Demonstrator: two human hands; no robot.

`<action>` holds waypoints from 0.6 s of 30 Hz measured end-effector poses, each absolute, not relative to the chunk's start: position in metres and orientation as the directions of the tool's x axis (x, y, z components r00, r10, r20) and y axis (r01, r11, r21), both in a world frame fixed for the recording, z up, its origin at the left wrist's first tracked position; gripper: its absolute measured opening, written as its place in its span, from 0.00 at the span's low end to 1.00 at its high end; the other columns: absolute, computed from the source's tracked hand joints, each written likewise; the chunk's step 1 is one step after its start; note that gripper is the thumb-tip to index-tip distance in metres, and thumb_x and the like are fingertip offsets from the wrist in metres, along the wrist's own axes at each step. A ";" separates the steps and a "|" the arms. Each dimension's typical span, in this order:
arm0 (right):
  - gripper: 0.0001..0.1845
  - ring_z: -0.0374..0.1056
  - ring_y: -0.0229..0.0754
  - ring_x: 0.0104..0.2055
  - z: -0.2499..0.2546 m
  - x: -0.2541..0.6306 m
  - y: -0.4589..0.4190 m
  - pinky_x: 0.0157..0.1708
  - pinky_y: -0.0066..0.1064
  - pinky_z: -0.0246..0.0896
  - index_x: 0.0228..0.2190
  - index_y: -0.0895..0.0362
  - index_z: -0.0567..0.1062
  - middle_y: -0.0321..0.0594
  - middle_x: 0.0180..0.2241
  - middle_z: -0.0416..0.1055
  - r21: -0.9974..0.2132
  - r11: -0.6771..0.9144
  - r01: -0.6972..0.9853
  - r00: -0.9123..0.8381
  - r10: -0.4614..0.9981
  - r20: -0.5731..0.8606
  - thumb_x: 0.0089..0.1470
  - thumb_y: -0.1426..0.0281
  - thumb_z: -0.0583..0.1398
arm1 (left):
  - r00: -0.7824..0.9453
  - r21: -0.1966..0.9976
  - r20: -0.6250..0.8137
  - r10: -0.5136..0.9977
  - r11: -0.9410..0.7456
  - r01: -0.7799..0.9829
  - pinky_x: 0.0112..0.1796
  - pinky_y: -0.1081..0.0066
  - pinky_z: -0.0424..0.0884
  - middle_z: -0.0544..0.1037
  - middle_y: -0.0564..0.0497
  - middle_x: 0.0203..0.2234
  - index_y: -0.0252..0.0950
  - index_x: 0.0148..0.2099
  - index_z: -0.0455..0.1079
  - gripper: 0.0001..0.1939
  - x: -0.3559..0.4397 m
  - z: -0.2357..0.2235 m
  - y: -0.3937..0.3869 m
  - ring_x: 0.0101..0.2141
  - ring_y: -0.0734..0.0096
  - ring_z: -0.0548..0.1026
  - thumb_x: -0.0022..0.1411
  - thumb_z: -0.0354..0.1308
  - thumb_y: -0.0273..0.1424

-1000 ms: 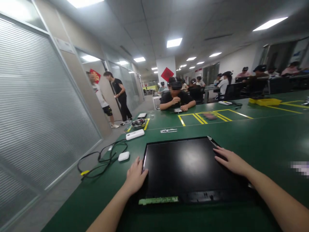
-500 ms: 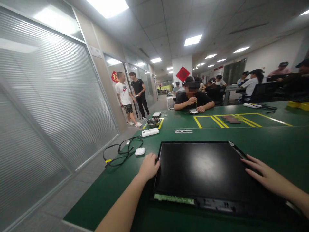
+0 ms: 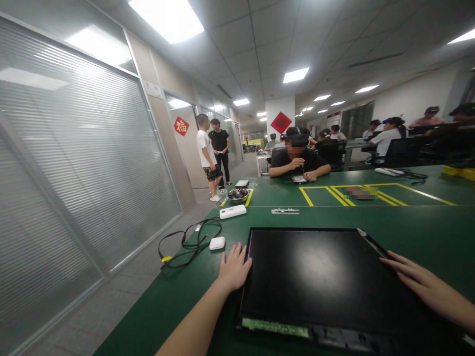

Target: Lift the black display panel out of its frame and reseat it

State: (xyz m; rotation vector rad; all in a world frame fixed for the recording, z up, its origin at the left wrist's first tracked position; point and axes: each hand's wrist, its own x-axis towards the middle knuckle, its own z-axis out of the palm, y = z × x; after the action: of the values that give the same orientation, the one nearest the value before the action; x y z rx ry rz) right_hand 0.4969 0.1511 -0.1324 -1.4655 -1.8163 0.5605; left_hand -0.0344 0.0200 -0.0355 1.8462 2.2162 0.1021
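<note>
On the dark-green table [image 3: 156, 311], the flat black rectangular panel [image 3: 315, 277] lies set down, green circuit strip [image 3: 274, 328] exposed; your left hand [image 3: 233, 269] and right hand [image 3: 419, 279] touch opposite edges, fingers extended, not gripping; remaining work indeterminable.

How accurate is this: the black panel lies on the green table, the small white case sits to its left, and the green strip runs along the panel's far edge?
One thing is wrong: the green strip runs along the near edge of the black panel, as the head view shows. The rest stands.
</note>
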 end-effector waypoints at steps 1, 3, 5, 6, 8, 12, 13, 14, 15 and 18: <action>0.22 0.59 0.57 0.65 -0.133 0.498 0.151 0.65 0.45 0.46 0.40 0.32 0.83 0.38 0.61 0.67 -0.721 0.255 0.644 -0.090 0.962 0.259 0.46 0.46 0.57 | -0.165 0.217 -0.149 0.975 0.195 0.956 0.65 0.44 0.38 0.44 0.43 0.73 0.36 0.74 0.48 0.35 -0.034 -0.035 0.020 0.71 0.57 0.42 0.70 0.33 0.45; 0.22 0.58 0.56 0.65 -0.132 0.498 0.152 0.65 0.44 0.46 0.40 0.33 0.83 0.40 0.61 0.67 -0.719 0.257 0.646 -0.096 0.962 0.257 0.46 0.46 0.57 | -0.169 0.221 -0.148 0.974 0.199 0.955 0.65 0.44 0.38 0.43 0.43 0.73 0.36 0.74 0.47 0.36 -0.033 -0.036 0.019 0.71 0.57 0.41 0.70 0.33 0.45; 0.22 0.58 0.56 0.65 -0.131 0.498 0.152 0.65 0.44 0.46 0.40 0.34 0.83 0.40 0.61 0.68 -0.711 0.266 0.651 -0.104 0.959 0.263 0.46 0.46 0.57 | -0.169 0.224 -0.149 0.974 0.200 0.954 0.66 0.44 0.38 0.43 0.43 0.73 0.35 0.74 0.46 0.36 -0.033 -0.037 0.020 0.71 0.57 0.41 0.70 0.33 0.46; 0.22 0.59 0.56 0.65 -0.130 0.497 0.152 0.65 0.44 0.47 0.40 0.34 0.83 0.40 0.61 0.68 -0.706 0.270 0.655 -0.108 0.958 0.265 0.46 0.47 0.57 | -0.170 0.225 -0.148 0.974 0.200 0.953 0.66 0.44 0.38 0.43 0.43 0.73 0.35 0.74 0.46 0.36 -0.033 -0.038 0.020 0.71 0.57 0.41 0.70 0.32 0.46; 0.22 0.59 0.57 0.64 -0.128 0.495 0.152 0.64 0.45 0.48 0.40 0.35 0.83 0.40 0.60 0.69 -0.697 0.277 0.661 -0.112 0.955 0.273 0.46 0.47 0.56 | -0.175 0.227 -0.146 0.974 0.205 0.952 0.66 0.44 0.38 0.44 0.42 0.73 0.33 0.74 0.47 0.36 -0.034 -0.039 0.021 0.71 0.57 0.40 0.70 0.32 0.45; 0.26 0.62 0.57 0.63 -0.123 0.490 0.149 0.64 0.45 0.52 0.43 0.40 0.82 0.45 0.58 0.71 -0.644 0.257 0.720 -0.096 0.957 0.275 0.47 0.48 0.55 | -0.194 0.246 -0.141 0.971 0.224 0.943 0.66 0.45 0.37 0.44 0.41 0.73 0.32 0.73 0.47 0.35 -0.034 -0.037 0.022 0.71 0.57 0.41 0.70 0.33 0.43; 0.27 0.63 0.58 0.62 -0.122 0.489 0.148 0.64 0.45 0.53 0.44 0.42 0.81 0.46 0.58 0.72 -0.622 0.246 0.743 -0.091 0.958 0.270 0.47 0.48 0.55 | -0.194 0.257 -0.139 0.971 0.225 0.940 0.66 0.45 0.37 0.44 0.41 0.73 0.33 0.73 0.48 0.35 -0.033 -0.036 0.022 0.71 0.56 0.42 0.70 0.34 0.43; 0.28 0.64 0.57 0.62 -0.120 0.487 0.147 0.63 0.46 0.54 0.45 0.43 0.81 0.47 0.57 0.72 -0.597 0.239 0.766 -0.093 0.960 0.265 0.48 0.49 0.54 | -0.192 0.270 -0.135 0.972 0.223 0.937 0.66 0.45 0.37 0.44 0.41 0.72 0.33 0.73 0.49 0.34 -0.033 -0.035 0.022 0.71 0.56 0.42 0.70 0.35 0.42; 0.28 0.65 0.57 0.61 -0.118 0.486 0.146 0.63 0.46 0.54 0.45 0.45 0.81 0.47 0.57 0.72 -0.570 0.234 0.788 -0.097 0.961 0.260 0.48 0.50 0.53 | -0.190 0.288 -0.129 0.973 0.220 0.932 0.65 0.44 0.37 0.45 0.40 0.72 0.34 0.73 0.51 0.34 -0.033 -0.035 0.021 0.71 0.56 0.43 0.70 0.36 0.41; 0.30 0.66 0.58 0.60 -0.114 0.481 0.144 0.62 0.49 0.57 0.47 0.48 0.81 0.47 0.57 0.72 -0.491 0.234 0.839 -0.119 0.960 0.255 0.49 0.51 0.51 | -0.193 0.367 -0.100 0.976 0.216 0.905 0.65 0.43 0.35 0.48 0.40 0.72 0.34 0.70 0.57 0.31 -0.034 -0.035 0.021 0.71 0.54 0.45 0.69 0.41 0.37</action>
State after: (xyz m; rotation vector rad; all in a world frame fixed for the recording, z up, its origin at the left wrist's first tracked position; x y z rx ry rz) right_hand 0.4815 0.1445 -0.1140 -1.6429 -1.9964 0.3062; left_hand -0.0340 0.0206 -0.0352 1.7618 2.1861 0.3247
